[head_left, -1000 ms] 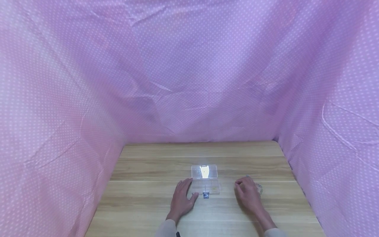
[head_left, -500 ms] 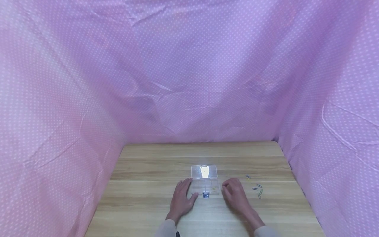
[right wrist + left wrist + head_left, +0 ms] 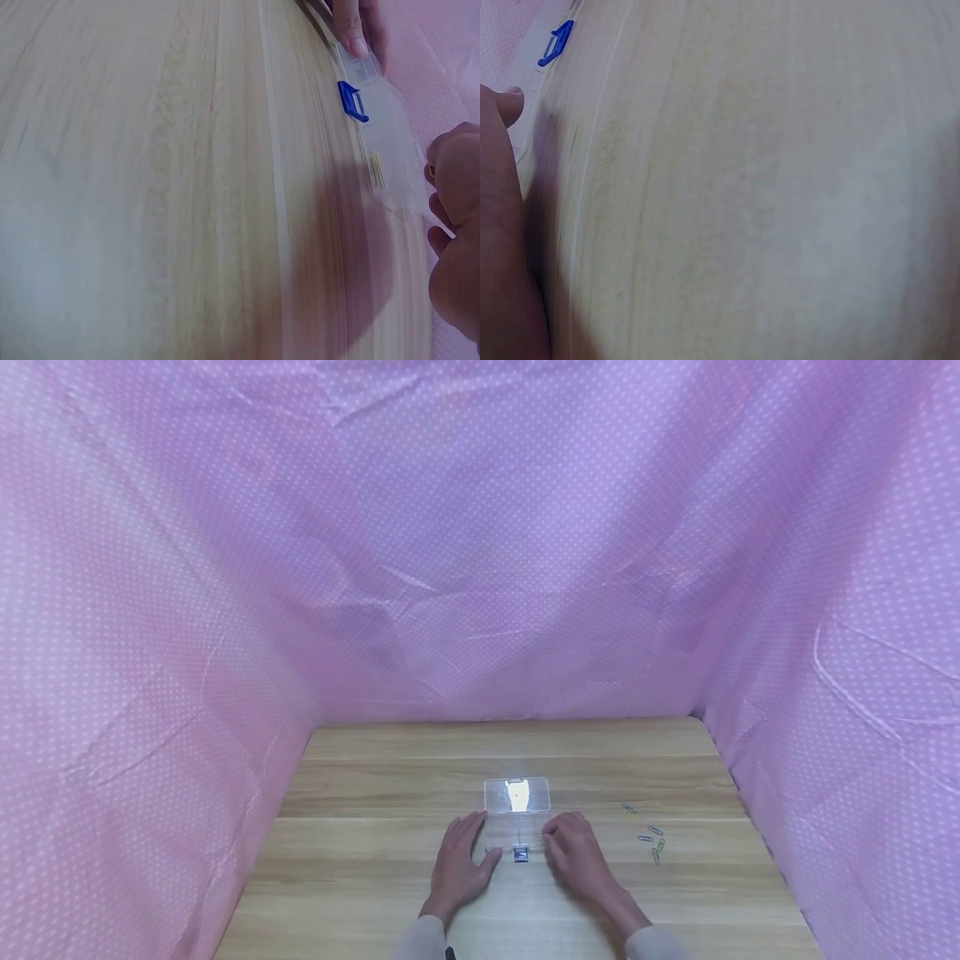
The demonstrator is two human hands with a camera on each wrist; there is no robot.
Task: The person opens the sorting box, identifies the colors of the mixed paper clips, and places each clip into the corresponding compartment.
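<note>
A clear plastic compartment box (image 3: pixel 495 832) lies on the table, its lid (image 3: pixel 496 795) folded back. A blue latch (image 3: pixel 349 100) hangs at its front edge. My left hand (image 3: pixel 459 867) rests at the box's left end, fingers fairly straight, the thumb touching the front corner. My right hand (image 3: pixel 580 857) is over the box's right end, thumb and fingertips together. Between them a small yellow bit of a paper clip (image 3: pixel 431 171) shows in the right wrist view; the rest is hidden. Yellow paper clips (image 3: pixel 376 170) lie in the right front compartment.
Several loose paper clips (image 3: pixel 656 831), bluish, green and yellow, are scattered on the wooden table (image 3: pixel 375 877) right of the box. Pink dotted cloth (image 3: pixel 510 635) hangs around the back and both sides of the table.
My right hand has moved left from the loose paper clips to the box's right end, uncovering the clips on the table. The left hand has stayed in place.
</note>
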